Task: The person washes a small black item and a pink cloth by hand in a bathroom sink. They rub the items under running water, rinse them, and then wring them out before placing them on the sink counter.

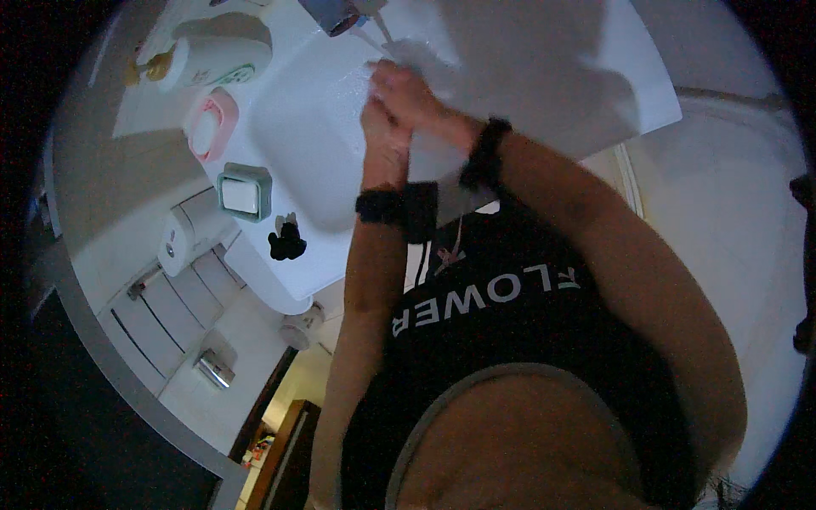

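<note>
My left hand point(386, 131) and my right hand point(408, 95) are pressed together over the white sink basin point(306, 140). The right hand lies partly across the left, and motion blur hides how the fingers are bent. No object shows between them. Just beyond the fingertips is a metal faucet point(335, 19), cut off by the top of the view, with what looks like running water beside it. Droplets speckle the basin wall. Each wrist has a black band, the left band point(379, 205) and the right band point(488, 153).
Along the sink's left side are a white pump bottle point(220, 60), a pink soap dish point(229, 121) with a white bar, a green soap dish point(264, 194) with another white bar, and a small black object point(287, 243). A metal wall fitting point(215, 368) is lower left.
</note>
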`<state>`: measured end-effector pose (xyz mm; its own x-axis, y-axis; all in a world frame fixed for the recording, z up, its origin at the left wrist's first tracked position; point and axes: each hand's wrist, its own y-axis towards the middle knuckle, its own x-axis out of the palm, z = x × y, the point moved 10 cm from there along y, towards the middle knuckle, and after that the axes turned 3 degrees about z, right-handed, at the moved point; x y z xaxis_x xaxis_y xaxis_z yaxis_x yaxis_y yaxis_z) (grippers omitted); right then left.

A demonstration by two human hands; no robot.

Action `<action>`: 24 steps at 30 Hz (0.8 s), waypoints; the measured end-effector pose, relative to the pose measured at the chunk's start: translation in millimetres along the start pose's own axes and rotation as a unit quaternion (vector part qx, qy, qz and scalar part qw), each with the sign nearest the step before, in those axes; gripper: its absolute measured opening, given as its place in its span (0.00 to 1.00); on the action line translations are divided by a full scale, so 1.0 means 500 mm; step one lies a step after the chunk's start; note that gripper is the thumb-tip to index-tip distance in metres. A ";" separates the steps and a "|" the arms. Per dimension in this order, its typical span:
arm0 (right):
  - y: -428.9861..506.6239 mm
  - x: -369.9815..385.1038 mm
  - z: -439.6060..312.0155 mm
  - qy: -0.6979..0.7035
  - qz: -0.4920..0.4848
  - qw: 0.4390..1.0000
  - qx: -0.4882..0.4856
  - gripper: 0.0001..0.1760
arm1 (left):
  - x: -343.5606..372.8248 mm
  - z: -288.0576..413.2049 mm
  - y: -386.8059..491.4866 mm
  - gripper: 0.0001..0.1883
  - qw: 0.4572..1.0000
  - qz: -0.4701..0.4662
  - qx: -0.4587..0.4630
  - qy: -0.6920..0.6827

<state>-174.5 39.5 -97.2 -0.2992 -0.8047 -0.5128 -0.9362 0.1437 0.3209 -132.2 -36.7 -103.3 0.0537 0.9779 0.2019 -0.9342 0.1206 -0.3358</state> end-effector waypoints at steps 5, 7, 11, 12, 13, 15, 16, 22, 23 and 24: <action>0.023 0.007 0.041 -0.003 0.004 1.000 0.013 0.17 | 0.024 -0.063 0.019 0.17 0.932 0.003 -0.125 -0.339; 0.002 0.015 0.053 0.235 0.095 0.964 0.083 0.15 | 0.036 -0.039 0.031 0.15 0.890 -0.047 -0.091 -0.444; -0.020 0.004 -0.005 -0.028 0.096 0.981 -0.168 0.17 | 0.057 -0.084 0.025 0.15 0.900 -0.031 -0.193 -0.390; -0.030 -0.021 -0.028 -0.027 0.146 0.948 -0.281 0.19 | 0.041 -0.079 0.030 0.15 0.943 -0.021 -0.161 -0.291; -0.013 -0.029 -0.017 -0.005 0.093 0.978 -0.186 0.18 | 0.032 -0.067 0.031 0.15 0.958 -0.008 -0.117 -0.261; -0.001 -0.013 -0.013 -0.015 -0.060 0.997 -0.036 0.18 | 0.023 -0.058 0.036 0.16 0.939 -0.003 -0.109 -0.327; -0.006 -0.011 -0.023 0.022 -0.054 0.998 0.007 0.16 | 0.021 -0.046 0.041 0.17 0.935 -0.015 -0.091 -0.341; 0.029 0.028 -0.019 -0.163 -0.059 0.983 -0.056 0.11 | 0.049 -0.049 0.037 0.12 0.905 -0.041 -0.127 -0.403; 0.035 0.016 -0.005 -0.140 -0.009 0.989 -0.036 0.11 | 0.057 -0.075 0.023 0.13 0.893 -0.021 -0.197 -0.404; 0.036 0.010 0.003 -0.106 0.017 0.993 -0.043 0.12 | 0.042 -0.072 0.021 0.13 0.921 0.006 -0.181 -0.344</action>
<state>-193.3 38.9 -95.4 -0.3713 -0.6596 -0.6535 -0.9082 0.1115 0.4035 -128.4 -8.8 -135.8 -0.3081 0.6548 0.6901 -0.7478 0.2817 -0.6012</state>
